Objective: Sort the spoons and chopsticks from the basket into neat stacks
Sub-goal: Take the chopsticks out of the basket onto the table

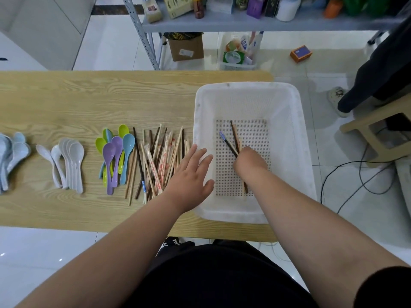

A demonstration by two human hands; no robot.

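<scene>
A white plastic basket point(287, 103) stands on the right end of the wooden table point(89, 101). Inside it my right hand point(250, 162) is closed around a few chopsticks point(233, 136), dark, pale and one purple-tipped, which fan out beyond my fingers. My left hand point(189, 174) lies flat with fingers spread, across the basket's left rim and the edge of the chopstick pile point(155, 158). Left of that pile lie coloured spoons point(115, 154), then white spoons point(69, 161), then pale blue spoons point(11, 156) at the frame's left edge.
A metal shelf point(244, 23) with boxes and bottles stands behind the table. On the floor are a cardboard box point(186, 48), a small white basket point(240, 54) and an orange box point(300, 53). A wooden stool point(382, 130) and black cables point(355, 174) are at the right.
</scene>
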